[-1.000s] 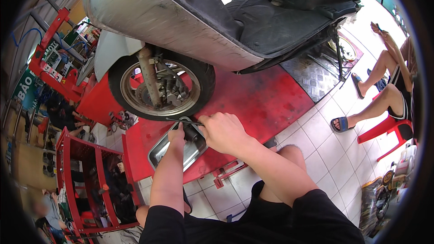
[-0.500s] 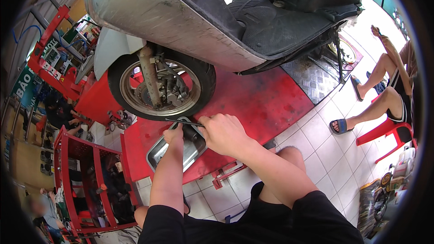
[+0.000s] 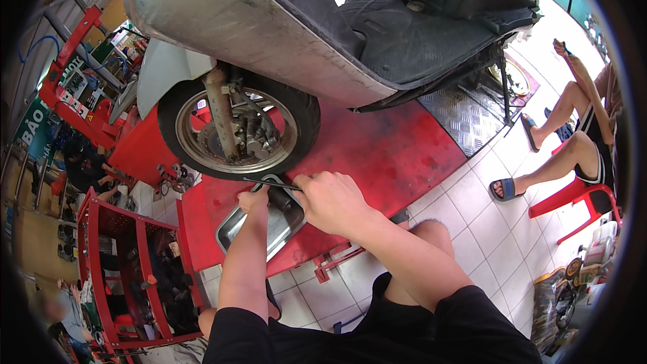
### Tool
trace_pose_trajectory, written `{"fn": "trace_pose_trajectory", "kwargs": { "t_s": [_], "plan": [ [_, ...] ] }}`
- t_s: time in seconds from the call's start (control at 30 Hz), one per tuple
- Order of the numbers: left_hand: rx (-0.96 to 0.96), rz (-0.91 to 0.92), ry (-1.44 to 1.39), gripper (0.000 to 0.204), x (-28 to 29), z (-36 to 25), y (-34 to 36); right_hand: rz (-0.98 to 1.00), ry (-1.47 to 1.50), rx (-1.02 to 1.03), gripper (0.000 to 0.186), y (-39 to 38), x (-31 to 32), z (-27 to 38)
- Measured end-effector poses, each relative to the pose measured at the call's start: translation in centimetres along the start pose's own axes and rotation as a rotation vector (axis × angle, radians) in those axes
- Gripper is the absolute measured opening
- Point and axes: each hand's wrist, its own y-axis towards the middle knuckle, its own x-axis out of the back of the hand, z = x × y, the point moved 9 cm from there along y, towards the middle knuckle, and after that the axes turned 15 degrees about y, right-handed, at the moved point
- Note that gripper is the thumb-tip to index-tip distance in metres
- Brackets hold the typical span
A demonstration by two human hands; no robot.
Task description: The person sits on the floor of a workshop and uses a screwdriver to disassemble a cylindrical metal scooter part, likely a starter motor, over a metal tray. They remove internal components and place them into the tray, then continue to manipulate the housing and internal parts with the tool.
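My right hand (image 3: 329, 201) is closed around one end of a thin dark rod-like tool (image 3: 273, 184), which points left in front of the tyre. Close beside it my left hand (image 3: 254, 199) is closed with the thumb up, just under the tool's far end; what its fingers hold, if anything, is hidden. Below both hands a shiny metal tray (image 3: 288, 221) rests on the red lift platform (image 3: 377, 152). Some dark item shows at the tray's upper end, too unclear to name. Beyond my hands stands the scooter's front wheel (image 3: 306, 125) with its brake caliper (image 3: 259, 140).
A worn silver scooter (image 3: 283, 40) fills the upper middle. At left stands a red tool cart (image 3: 140, 249). A seated person (image 3: 579, 94) is at right on a red plastic stool (image 3: 579, 205). Another person (image 3: 84, 165) crouches at far left. White tiles (image 3: 465, 212) cover the floor.
The tool now sits slightly further left, and its tilt differs a little. My left hand has shifted slightly left. The whole view has moved slightly.
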Motion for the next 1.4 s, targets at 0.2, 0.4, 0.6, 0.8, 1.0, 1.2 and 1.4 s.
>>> {"fn": "trace_pose_trajectory", "kwargs": {
  "t_s": [0.2, 0.4, 0.6, 0.8, 1.0, 1.2, 1.4],
  "plan": [
    [-0.082, 0.065, -0.109, 0.057, 1.4, -0.9, -1.8, 0.015, 0.012, -0.03, 0.017, 0.3, -0.7, 0.3],
    [-0.133, 0.061, -0.094, 0.062, -0.1, -1.0, -1.0, 0.016, -0.004, 0.0, 0.017, 0.8, -1.7, 0.8],
    [-0.198, 0.103, 0.016, 0.074, -0.5, -1.1, -0.7, -0.032, -0.001, 0.011, 0.018, 1.1, -1.7, 0.5],
    [-0.282, 0.251, -0.477, 0.055, 0.8, 1.1, -3.8, -0.001, -0.035, -0.05, 0.017, 1.6, -1.5, -0.4],
    [-0.54, 0.678, -0.346, 0.025, 4.2, 7.9, -11.7, -0.004, -0.068, -0.007, 0.015, 1.6, -2.9, -0.3],
    [-1.149, 0.831, 0.189, 0.049, 7.0, 7.1, -22.8, 0.254, -0.182, -0.018, 0.015, 1.0, -7.6, -1.0],
    [-1.328, 0.608, 0.601, 0.057, 7.5, 10.6, -23.3, 0.46, -0.269, 0.04, 0.01, -0.1, -14.1, -1.4]
  ]
}}
